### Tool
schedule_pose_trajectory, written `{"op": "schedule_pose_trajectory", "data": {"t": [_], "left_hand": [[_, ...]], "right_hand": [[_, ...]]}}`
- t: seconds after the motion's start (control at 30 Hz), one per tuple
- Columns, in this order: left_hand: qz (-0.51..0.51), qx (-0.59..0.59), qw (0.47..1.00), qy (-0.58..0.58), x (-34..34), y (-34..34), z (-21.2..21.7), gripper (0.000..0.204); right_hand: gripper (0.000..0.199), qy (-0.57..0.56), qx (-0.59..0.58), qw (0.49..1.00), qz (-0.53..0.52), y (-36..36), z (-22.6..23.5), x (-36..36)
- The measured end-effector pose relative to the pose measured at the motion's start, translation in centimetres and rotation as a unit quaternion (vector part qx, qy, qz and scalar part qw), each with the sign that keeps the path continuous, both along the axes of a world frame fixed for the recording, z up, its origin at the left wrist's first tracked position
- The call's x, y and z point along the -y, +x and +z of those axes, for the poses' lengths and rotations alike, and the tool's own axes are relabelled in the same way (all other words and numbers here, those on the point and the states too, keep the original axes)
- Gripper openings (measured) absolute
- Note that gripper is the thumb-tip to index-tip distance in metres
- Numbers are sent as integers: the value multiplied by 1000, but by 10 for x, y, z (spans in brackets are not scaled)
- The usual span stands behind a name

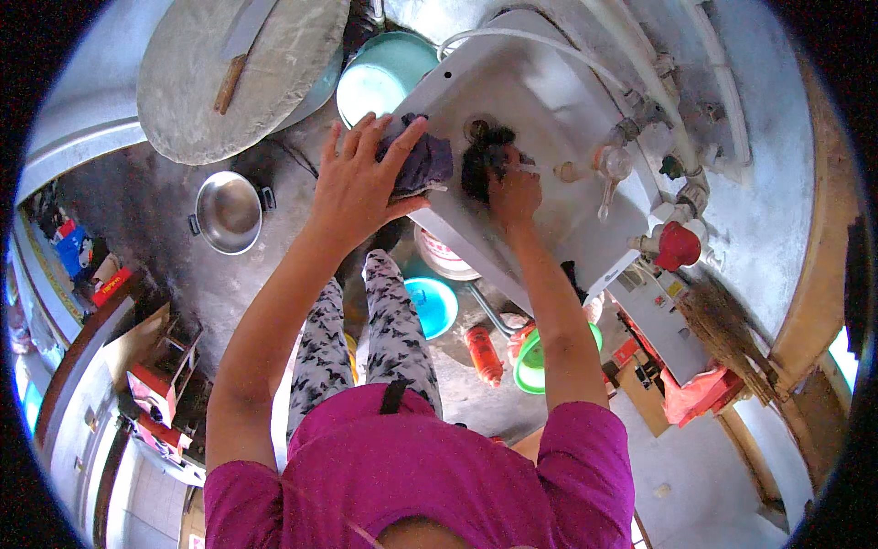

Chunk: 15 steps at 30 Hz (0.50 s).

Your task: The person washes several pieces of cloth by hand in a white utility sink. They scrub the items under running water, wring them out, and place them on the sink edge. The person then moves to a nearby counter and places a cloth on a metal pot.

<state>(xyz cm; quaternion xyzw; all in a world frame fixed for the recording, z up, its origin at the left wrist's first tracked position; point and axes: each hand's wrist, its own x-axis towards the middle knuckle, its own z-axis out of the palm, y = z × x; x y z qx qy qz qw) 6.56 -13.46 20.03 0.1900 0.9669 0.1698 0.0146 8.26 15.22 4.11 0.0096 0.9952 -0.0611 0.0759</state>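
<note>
Magenta shirt [412,467] foremost, a person in patterned trousers [398,329] works with two hands over one pale sink [540,96]. Fingers wide, the left hand [361,188] rests by the sink's near-left rim, its thumb and forefinger apart on either side of one purple cloth [426,165]. Down in the basin, the right hand [515,195] is closed on one dark bundle [480,169], beside the drain and just left of a single tap [611,163]. Around the sink stand several containers: one teal tub [384,78] beyond its far-left side, showing a pale interior; one round red-and-white container [444,256] partly tucked beneath, its contents hidden; and two basins on the floor, one blue [434,306], one green-rimmed and partly covered by the right forearm. One orange-red bottle [483,355] stands or lies between those basins; which, the angle does not tell. Farther left, one steel pan [229,215] with two dark handles shows its bare, shiny bottom. Beyond it, one cleaver [247,32] with a wooden handle lies on one large round board [174,101].
</note>
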Motion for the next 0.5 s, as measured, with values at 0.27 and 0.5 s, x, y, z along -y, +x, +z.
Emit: {"op": "schedule_pose_trajectory", "data": {"t": [0.27,0.5], "left_hand": [[-9,197,906,374,-92,34,0,78],[459,560,301,620,-192,-23,-146,77]], "right_hand": [[55,-623,-204,682,-325,-51,5,-15],[65,-682,-101,537,-485,1,110,41]]}}
